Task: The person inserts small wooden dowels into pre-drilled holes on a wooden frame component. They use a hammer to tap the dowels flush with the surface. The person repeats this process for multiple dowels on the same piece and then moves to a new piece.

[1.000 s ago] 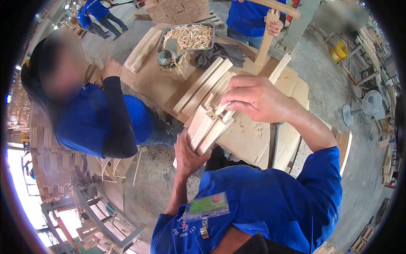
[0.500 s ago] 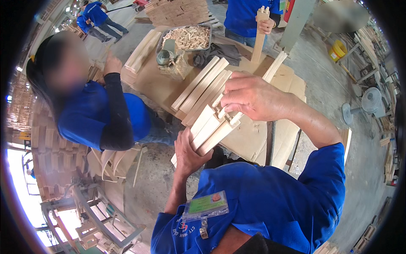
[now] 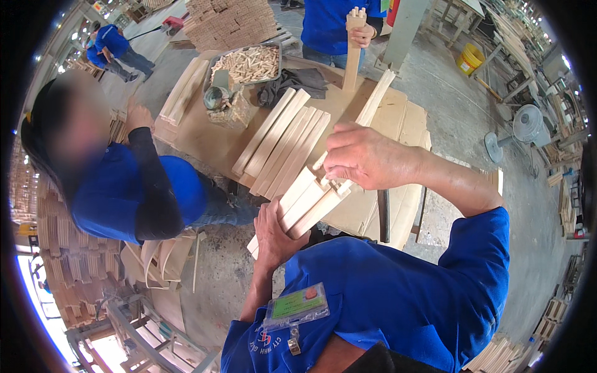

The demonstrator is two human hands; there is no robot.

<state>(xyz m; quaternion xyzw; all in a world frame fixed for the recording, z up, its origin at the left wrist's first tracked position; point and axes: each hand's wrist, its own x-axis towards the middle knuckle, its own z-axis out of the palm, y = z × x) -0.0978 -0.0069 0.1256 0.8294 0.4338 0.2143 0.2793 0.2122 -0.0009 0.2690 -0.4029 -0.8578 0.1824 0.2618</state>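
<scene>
My left hand (image 3: pixel 277 235) is wrapped round a bundle of pale wooden slats (image 3: pixel 309 205), held at a slant in front of my chest. At the bundle's far end, my right hand (image 3: pixel 371 156) is closed in a pinch over the slat ends. A short wooden dowel (image 3: pixel 319 161) pokes out beside its fingers; the fingertips partly hide where it meets the wood. More slats (image 3: pixel 291 146) lie side by side on the cardboard-covered table (image 3: pixel 407 118), just beyond the bundle.
A tray (image 3: pixel 280 61) of loose dowels (image 3: pixel 247 64) stands at the table's far side, near a glass jar (image 3: pixel 216 97) and a dark cloth (image 3: pixel 292 86). One co-worker (image 3: pixel 134 193) is at the left. Another person's hand (image 3: pixel 360 35) holds an upright slat with dowels across the table.
My view has shifted, so the table and co-workers sit further left. My right fingers have moved slightly lower over the slat ends; my left hand keeps its grip.
</scene>
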